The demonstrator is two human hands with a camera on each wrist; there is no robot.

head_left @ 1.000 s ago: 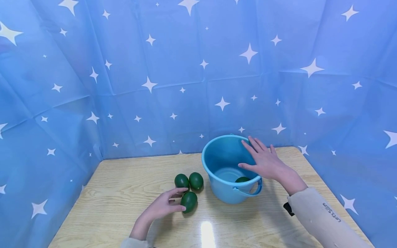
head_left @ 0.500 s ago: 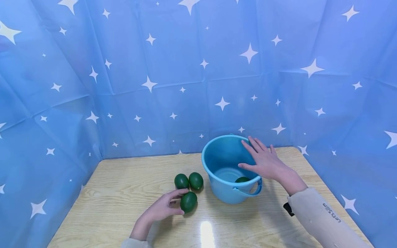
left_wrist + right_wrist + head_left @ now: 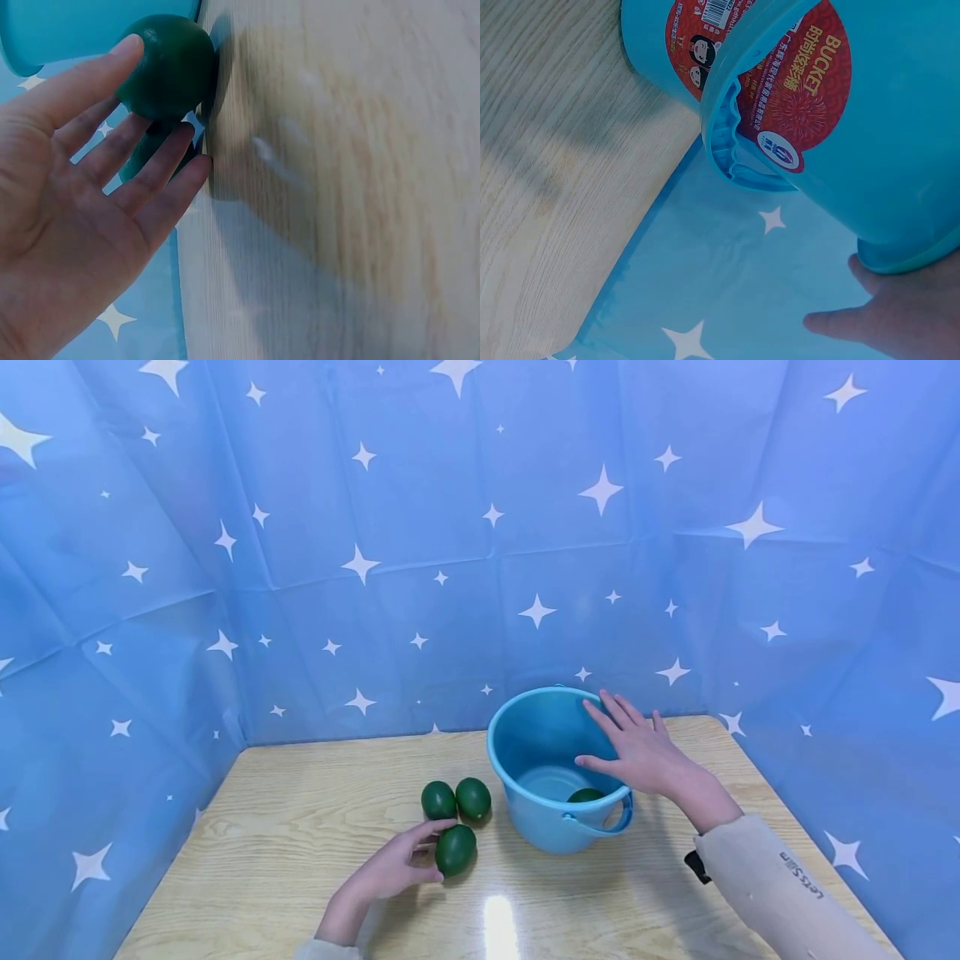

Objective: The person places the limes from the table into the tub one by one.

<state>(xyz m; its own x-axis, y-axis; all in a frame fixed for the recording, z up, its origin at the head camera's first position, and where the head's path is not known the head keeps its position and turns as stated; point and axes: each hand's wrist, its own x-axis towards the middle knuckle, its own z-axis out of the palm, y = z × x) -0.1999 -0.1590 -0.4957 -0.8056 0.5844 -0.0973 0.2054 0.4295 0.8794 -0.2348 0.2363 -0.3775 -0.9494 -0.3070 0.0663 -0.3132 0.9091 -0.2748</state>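
Observation:
My left hand [image 3: 392, 862] reaches around a dark green, egg-shaped fruit like an avocado [image 3: 456, 850] on the table. In the left wrist view, its thumb tip overlaps the fruit [image 3: 171, 67] while the other fingers stay extended and spread. Two similar green fruits [image 3: 474, 798] sit just behind. My right hand [image 3: 643, 747] lies over the right rim of a light blue bucket [image 3: 536, 814], fingers spread and thumb pointing inward. Another green fruit [image 3: 587, 795] rests inside the bucket, partly hidden by the near wall.
A bucket handle [image 3: 611, 828] hangs at the front right, and a red label [image 3: 802, 82] shows in the right wrist view. The wood-grain table [image 3: 315, 793] ends against a blue curtain [image 3: 420, 527] with white stars at the back and sides.
My left hand has shifted slightly left, and its thumb has dropped lower, a little away from the near fruit. The right hand, bucket and fruits stay in place.

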